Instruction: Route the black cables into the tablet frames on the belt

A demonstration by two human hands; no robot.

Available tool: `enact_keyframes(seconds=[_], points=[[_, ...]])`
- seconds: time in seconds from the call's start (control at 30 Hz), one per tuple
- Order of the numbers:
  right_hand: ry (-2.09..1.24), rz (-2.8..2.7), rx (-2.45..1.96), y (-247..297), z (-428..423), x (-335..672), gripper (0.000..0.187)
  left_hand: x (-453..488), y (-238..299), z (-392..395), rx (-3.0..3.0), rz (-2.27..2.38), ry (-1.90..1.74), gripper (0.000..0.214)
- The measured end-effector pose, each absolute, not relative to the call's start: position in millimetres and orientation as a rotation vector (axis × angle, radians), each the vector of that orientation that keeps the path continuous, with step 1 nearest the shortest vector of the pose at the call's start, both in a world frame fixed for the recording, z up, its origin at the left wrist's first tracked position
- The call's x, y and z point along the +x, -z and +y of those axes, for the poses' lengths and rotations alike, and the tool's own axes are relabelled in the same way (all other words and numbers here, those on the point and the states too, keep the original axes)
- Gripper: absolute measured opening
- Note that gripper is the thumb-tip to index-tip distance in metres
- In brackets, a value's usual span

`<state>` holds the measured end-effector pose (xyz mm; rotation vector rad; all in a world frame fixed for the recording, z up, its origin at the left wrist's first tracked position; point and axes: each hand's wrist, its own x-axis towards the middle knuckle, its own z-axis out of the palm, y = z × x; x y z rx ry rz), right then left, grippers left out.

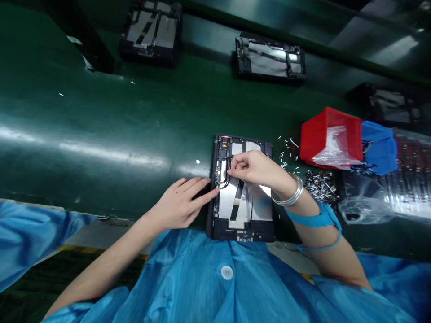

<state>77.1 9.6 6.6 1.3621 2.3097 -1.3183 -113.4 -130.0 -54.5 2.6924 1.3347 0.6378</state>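
Observation:
An opened tablet (229, 207) lies on the green bench in front of me, its inner side up, with silver plates, ribbon cables and a small circuit board along its left side. My left hand (183, 202) is open at the tablet's left edge, the index fingertip resting near the lower end of a thin black cable (226, 181). Over the upper middle of the tablet, my right hand (249, 167) is closed in a pinch at this cable, which curves along the left side. The exact grip point is partly hidden by the fingers.
To the right stand a red bin (308, 139) with clear plastic bags and a blue bin (380, 148). A pile of small metal parts (319, 186) and white scraps lie beside them. Further back are more opened tablets (151, 29) and a dark post (81, 36).

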Motion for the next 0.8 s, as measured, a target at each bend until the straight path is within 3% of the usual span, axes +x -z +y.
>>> enact_keyframes(seconds=[0.47,0.8], points=[[1.195,2.319,1.447,-4.5,8.7,74.8,0.015,-109.9,57.3,-131.5,2.763,1.432,-0.585,0.04],[1.372,2.352,1.514,1.2,11.1,83.2,0.008,-108.6,53.8,-127.8,2.785,1.42,-0.536,0.039]])
